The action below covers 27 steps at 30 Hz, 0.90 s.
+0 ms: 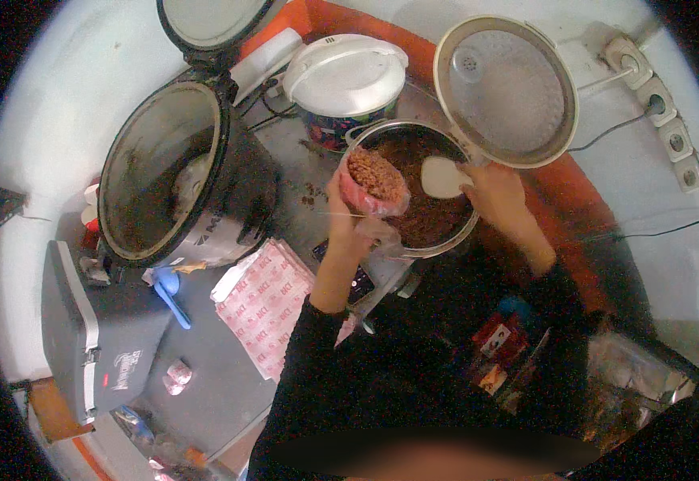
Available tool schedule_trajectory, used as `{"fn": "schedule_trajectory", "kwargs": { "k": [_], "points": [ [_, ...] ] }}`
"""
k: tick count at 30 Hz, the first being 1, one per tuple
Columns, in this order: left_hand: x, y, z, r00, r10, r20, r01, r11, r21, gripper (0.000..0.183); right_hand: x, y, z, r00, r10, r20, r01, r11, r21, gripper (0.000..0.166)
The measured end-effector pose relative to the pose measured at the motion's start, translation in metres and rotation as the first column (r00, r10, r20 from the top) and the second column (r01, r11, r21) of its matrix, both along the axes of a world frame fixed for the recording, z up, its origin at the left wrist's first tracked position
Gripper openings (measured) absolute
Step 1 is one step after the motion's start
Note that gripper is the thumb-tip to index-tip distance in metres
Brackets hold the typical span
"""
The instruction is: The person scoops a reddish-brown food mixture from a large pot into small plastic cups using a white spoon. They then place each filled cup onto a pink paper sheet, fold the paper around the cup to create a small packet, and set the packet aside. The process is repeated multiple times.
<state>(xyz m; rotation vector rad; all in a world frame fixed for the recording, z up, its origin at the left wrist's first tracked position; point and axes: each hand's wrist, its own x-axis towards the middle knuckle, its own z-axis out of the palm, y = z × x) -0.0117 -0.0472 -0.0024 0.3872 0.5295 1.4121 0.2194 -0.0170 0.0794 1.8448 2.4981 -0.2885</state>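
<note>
My left hand holds up a pink bowl that looks lined or wrapped in clear plastic. Reddish-brown rice or a similar grainy food fills it. In my right hand is a pale rice paddle, its flat blade over the open cooker pot. More brown food lies in that pot, partly hidden by the bowl and my left hand. The pot's round lid stands raised at the back right.
Left of the pot stands a large cooker with its lid up. Behind is a smaller cooker with a white lid. Printed wrapping paper, a blue scoop and a dark case lie leftward. Power sockets line the right wall.
</note>
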Motion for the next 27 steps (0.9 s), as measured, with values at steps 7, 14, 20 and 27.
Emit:
{"fn": "schedule_trajectory", "kwargs": {
  "k": [7, 14, 20, 27],
  "points": [
    [-0.038, -0.009, 0.005, 0.667, 0.456, -0.589, -0.137, 0.853, 0.504, 0.061, 0.001, 0.018, -0.056, 0.968, 0.121, -0.221, -0.172, 0.958, -0.227, 0.039],
    [-0.046, -0.002, 0.007, 0.992, 0.044, -0.118, -0.030, 0.992, 0.122, 0.051, -0.012, 0.013, -0.070, 0.961, 0.107, -0.256, -0.171, 0.954, -0.245, 0.038],
    [-0.049, 0.004, -0.012, 0.977, 0.124, -0.171, -0.116, 0.992, 0.057, 0.045, -0.021, 0.017, -0.061, 0.925, 0.252, -0.285, -0.313, 0.930, -0.194, 0.038],
    [-0.035, -0.001, -0.007, 0.903, 0.211, -0.374, -0.082, 0.940, 0.331, 0.044, -0.021, 0.048, -0.110, 0.709, 0.203, -0.676, -0.477, 0.844, -0.246, 0.040]
  ]
}}
